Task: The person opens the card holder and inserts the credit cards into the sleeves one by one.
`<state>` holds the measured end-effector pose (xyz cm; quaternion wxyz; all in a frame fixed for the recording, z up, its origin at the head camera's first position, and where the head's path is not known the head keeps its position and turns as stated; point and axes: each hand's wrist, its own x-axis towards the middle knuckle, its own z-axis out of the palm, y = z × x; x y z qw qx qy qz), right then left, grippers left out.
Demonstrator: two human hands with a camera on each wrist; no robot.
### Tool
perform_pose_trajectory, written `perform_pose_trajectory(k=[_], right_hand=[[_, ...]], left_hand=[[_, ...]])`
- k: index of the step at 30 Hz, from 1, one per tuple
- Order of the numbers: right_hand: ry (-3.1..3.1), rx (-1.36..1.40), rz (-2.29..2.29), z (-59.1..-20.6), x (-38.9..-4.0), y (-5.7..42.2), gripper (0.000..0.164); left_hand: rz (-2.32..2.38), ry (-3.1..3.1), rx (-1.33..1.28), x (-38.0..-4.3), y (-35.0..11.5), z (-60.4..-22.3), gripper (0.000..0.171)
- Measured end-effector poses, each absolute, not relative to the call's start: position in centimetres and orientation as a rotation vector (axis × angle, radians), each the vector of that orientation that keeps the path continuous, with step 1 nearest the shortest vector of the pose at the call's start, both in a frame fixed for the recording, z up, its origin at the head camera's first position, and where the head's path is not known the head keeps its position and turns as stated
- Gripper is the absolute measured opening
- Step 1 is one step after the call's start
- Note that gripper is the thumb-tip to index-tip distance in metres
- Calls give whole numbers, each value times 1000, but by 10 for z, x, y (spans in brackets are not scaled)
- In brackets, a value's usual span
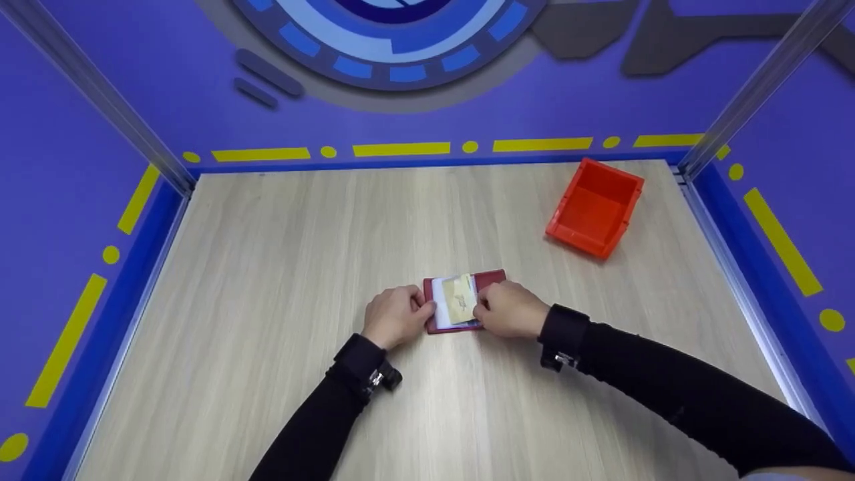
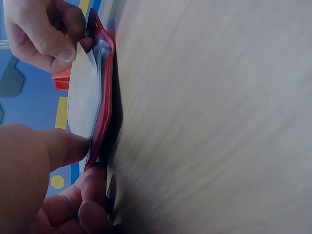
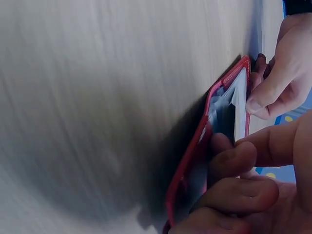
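Observation:
A dark red card holder (image 1: 493, 276) lies open on the table, with clear plastic sleeves (image 2: 100, 83) inside. On its left half, a pale yellow slip of paper (image 1: 459, 298) overlaps a white page (image 1: 439, 308). My left hand (image 1: 395, 316) pinches the holder's left edge, thumb on top and fingers below, as the left wrist view shows. With thumb and index finger, my right hand (image 1: 511, 309) pinches the right edge of the yellow slip, which lifts at one corner in the left wrist view. The other right fingers curl over the holder's right half, partly hiding it.
An orange-red plastic bin (image 1: 594, 207) stands at the table's back right, with nothing seen inside it. Blue panels with yellow marks (image 1: 401, 148) border the wooden tabletop (image 1: 300, 254) at the back and sides. Both wrists wear black straps with small cameras.

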<state>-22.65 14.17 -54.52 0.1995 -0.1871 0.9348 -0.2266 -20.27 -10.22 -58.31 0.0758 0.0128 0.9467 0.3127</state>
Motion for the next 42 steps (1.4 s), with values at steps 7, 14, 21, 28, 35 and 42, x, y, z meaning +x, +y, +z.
perform_pose_trajectory(k=[7, 14, 21, 28, 35, 42], right_hand=[[2608, -571, -608, -547, -226, 135, 27], [2599, -565, -606, -547, -228, 130, 23], [2610, -596, -600, -548, -229, 128, 19], [2600, -642, -625, -546, -231, 128, 19], [2575, -588, -649, -541, -236, 139, 17], [2635, -462, -680, -518, -254, 159, 17]], left_hand=[[935, 2858, 59, -201, -102, -583, 26], [912, 2884, 70, -202, -102, -583, 27], [909, 2896, 96, -203, -102, -584, 26], [912, 2895, 79, -203, -103, -583, 29], [923, 2880, 62, -203, -103, -585, 30], [927, 2877, 50, -201, -102, -584, 30]])
